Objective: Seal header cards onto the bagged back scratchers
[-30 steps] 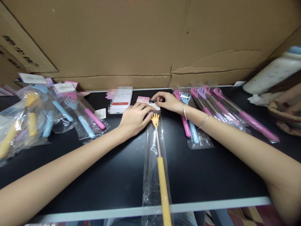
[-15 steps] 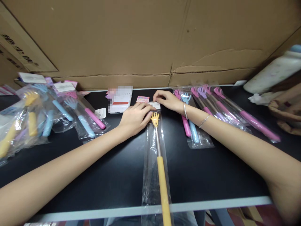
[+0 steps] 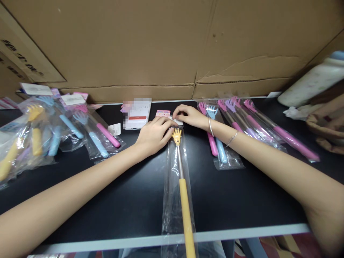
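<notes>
A yellow back scratcher [image 3: 183, 193] lies in a clear plastic sleeve [image 3: 172, 179] down the middle of the black table [image 3: 242, 193], its hand-shaped head pointing away from me. My left hand [image 3: 153, 135] rests curled beside the head, its fingertips pressing the top of the sleeve. My right hand [image 3: 190, 116] lies flat just beyond the head, fingers pressing down a white header card [image 3: 177, 123] at the sleeve's top.
A phone [image 3: 137, 113] and a pink card [image 3: 162, 113] lie behind my hands. Bagged pink, blue and purple scratchers [image 3: 242, 125] lie at right, more bagged ones [image 3: 53, 132] at left. Cardboard boxes [image 3: 172, 46] wall the back. A white bottle [image 3: 311, 84] lies far right.
My right hand has drawn slightly left and flattened over the white card at the sleeve's top. My left hand and the scratcher have stayed in place.
</notes>
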{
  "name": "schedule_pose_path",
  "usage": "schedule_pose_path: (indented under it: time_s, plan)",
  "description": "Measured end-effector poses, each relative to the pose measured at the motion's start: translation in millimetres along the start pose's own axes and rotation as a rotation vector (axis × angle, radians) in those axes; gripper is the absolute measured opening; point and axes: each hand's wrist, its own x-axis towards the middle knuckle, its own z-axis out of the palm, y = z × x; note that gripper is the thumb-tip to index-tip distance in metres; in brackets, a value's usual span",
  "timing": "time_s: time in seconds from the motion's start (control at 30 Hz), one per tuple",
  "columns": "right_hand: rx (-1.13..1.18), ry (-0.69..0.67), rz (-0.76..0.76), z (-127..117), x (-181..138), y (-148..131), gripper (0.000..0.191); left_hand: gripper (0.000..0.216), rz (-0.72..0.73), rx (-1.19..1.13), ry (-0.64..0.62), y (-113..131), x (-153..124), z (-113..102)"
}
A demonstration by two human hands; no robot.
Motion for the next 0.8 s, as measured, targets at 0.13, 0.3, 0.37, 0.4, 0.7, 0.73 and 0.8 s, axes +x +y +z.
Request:
schedule_pose_path:
  time_s: [0.13, 0.3, 0.37, 0.4, 0.7, 0.73, 0.8]
  plan:
    - [0.02, 0.004, -0.021, 0.5, -2.3, -5.1, 0.013, 0.032, -0.002, 0.017, -0.006, 0.4, 0.1, 0.3]
    - [0.072, 0.067, 0.039, 1.4, -5.3, -11.1, 0.018, 0.032, -0.006, 0.015, 0.003, 0.7, 0.2, 0.1]
    - [0.072, 0.09, 0.038, 1.8, -6.1, -13.0, 0.017, 0.031, 0.006, 0.015, 0.015, 0.1, 0.2, 0.2]
    - [0.068, 0.099, 0.033, 2.0, -6.4, -13.8, 0.017, 0.031, 0.014, 0.017, 0.029, -0.4, 0.1, 0.5]
    - [-0.003, 0.063, 0.022, 3.8, -8.8, -16.0, 0.02, 0.028, 0.049, 0.027, 0.112, -3.7, -0.7, 3.9]
    - [-0.012, 0.059, 0.014, 4.0, -8.5, -14.8, 0.019, 0.029, 0.04, 0.021, 0.098, -3.5, -0.6, 3.9]
    - [-0.032, 0.046, 0.0, 4.2, -7.5, -12.4, 0.019, 0.029, 0.02, 0.014, 0.074, -3.0, -0.3, 3.5]
